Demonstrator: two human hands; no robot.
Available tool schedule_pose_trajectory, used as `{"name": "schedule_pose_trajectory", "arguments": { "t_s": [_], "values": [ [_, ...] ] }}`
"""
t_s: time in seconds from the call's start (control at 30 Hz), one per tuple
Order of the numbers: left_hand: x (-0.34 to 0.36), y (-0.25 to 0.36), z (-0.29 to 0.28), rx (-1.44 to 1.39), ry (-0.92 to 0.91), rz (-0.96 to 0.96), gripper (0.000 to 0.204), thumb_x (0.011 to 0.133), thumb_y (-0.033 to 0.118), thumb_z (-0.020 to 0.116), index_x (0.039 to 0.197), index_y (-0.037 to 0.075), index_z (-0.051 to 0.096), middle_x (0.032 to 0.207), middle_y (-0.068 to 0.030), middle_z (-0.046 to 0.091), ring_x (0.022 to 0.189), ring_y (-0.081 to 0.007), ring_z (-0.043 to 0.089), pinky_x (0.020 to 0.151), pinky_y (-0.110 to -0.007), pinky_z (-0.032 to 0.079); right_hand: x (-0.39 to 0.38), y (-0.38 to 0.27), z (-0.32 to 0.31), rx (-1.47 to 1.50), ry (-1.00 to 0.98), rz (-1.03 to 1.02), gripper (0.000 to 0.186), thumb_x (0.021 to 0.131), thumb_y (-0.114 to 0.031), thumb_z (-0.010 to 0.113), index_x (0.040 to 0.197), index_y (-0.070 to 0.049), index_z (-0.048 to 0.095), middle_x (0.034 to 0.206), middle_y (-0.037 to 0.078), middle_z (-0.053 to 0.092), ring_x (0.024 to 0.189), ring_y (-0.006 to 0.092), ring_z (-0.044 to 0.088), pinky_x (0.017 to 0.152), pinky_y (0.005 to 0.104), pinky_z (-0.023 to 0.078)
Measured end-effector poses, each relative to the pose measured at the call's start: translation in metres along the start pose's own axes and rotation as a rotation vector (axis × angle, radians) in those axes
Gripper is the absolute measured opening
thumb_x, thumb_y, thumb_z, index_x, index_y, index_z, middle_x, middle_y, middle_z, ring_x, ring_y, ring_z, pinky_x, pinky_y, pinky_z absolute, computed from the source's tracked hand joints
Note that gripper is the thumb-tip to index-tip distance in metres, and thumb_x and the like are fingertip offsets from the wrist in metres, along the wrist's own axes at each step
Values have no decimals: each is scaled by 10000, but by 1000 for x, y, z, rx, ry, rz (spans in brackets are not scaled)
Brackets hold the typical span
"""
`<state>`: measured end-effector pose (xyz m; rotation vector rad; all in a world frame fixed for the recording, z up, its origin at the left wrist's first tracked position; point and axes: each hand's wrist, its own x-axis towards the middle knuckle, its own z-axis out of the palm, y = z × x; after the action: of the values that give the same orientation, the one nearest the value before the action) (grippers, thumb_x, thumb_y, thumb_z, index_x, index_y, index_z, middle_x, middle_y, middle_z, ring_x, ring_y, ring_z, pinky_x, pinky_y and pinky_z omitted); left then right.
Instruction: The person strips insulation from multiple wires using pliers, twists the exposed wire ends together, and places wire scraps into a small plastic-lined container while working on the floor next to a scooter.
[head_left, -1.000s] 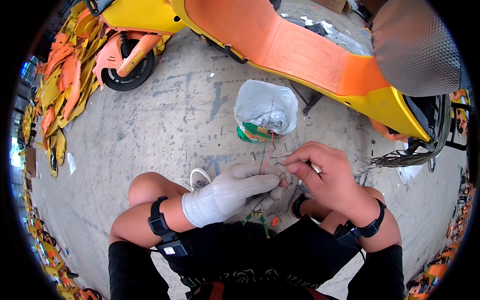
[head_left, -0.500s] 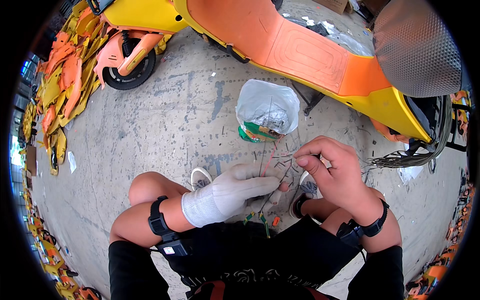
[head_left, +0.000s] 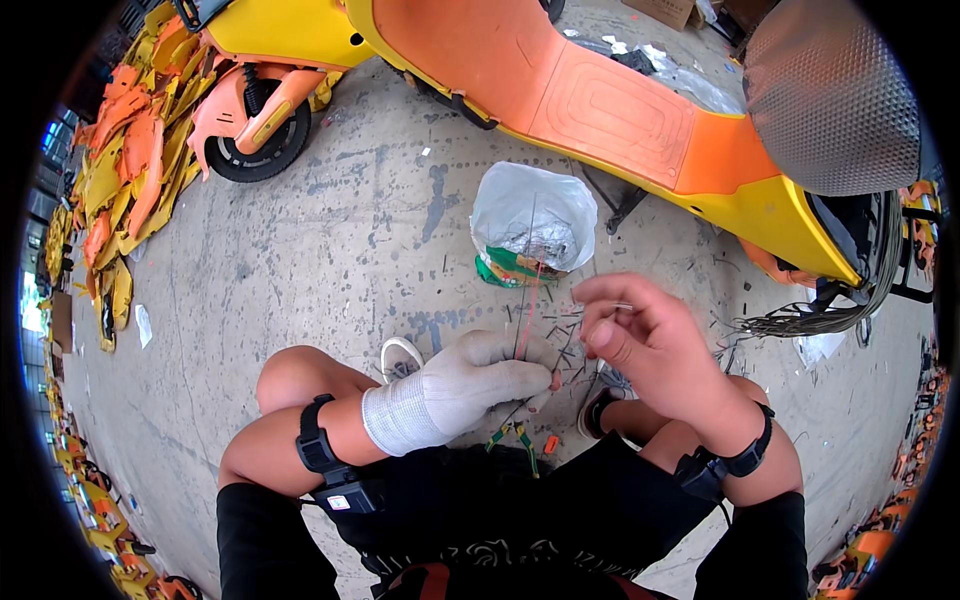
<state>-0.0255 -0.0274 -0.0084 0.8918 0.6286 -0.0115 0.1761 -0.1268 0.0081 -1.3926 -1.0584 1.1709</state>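
Observation:
My left hand (head_left: 483, 376), in a white glove with an exposed fingertip, is closed on thin wires: an upright dark wire (head_left: 519, 318) and a pinkish red one (head_left: 533, 306). My bare right hand (head_left: 650, 350) is to its right, fingers curled, with a thin silvery piece (head_left: 621, 306) among them; its grip is blurred. Beyond both hands stands a white bag (head_left: 515, 205) with a green lower part and crumpled silvery contents. Short dark wire pieces (head_left: 565, 352) litter the floor near the hands. Green-and-yellow-handled pliers (head_left: 527, 447) and a small orange object (head_left: 552, 442) lie below my left hand.
A yellow and orange scooter (head_left: 608, 120) spans the top, with a quilted silver cover (head_left: 835, 100) and a bundle of grey wires (head_left: 810, 318) at its right. Piled yellow and orange panels (head_left: 120, 170) lie left. My bent knees flank my hands on the concrete floor (head_left: 290, 250).
My right hand first shifted slightly right, then back leftward and a little lower, its fingers loosening somewhat. My left hand has dipped slightly, still holding the wires.

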Motion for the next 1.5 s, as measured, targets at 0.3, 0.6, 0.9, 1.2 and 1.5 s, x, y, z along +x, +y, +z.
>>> {"name": "schedule_pose_trajectory", "arguments": {
  "t_s": [0.3, 0.6, 0.9, 1.2, 1.5],
  "values": [
    [7, -10, -1, 137, -37, 132, 166, 926, 160, 595, 1012, 25, 643, 819, 10, 606, 738, -49, 530, 662, -227, 454, -6, 11, 16, 152, -161, -60, 211, 995, -181, 601, 1037, 21, 649, 1020, 81, 652, 659, 69, 528, 617, 195, 443],
    [-1, 3, 6, 217, 3, 108, 74, 875, 75, 605, 929, 27, 623, 838, -37, 646, 709, -89, 597, 569, -222, 470, -16, 11, 16, 495, -205, 148, 347, 1022, -311, 534, 944, 18, 612, 1012, 155, 669, 515, 65, 461, 518, 203, 410],
    [-5, 3, 8, 163, -75, 100, 74, 892, 56, 569, 919, -6, 597, 700, -69, 590, 514, -110, 510, 449, -248, 405, -20, 8, 25, 597, -131, 226, 354, 1031, -346, 500, 882, -35, 578, 836, 89, 647, 529, 83, 461, 499, 206, 377],
    [-3, -1, 4, 271, 33, 143, 101, 886, 50, 565, 946, -13, 617, 731, -43, 600, 612, -96, 536, 511, -236, 425, -11, 6, 3, 765, -30, 83, 317, 1021, -339, 531, 875, -59, 558, 775, 37, 573, 519, 63, 428, 492, 193, 351],
    [4, -18, -22, 95, 242, -5, 143, 904, 51, 570, 1017, -2, 638, 772, -22, 598, 650, -64, 527, 574, -219, 428, 10, 2, -35, 786, 84, 86, 290, 1013, -361, 543, 911, -90, 553, 794, 18, 568, 523, 69, 428, 496, 206, 361]
  ]
}}
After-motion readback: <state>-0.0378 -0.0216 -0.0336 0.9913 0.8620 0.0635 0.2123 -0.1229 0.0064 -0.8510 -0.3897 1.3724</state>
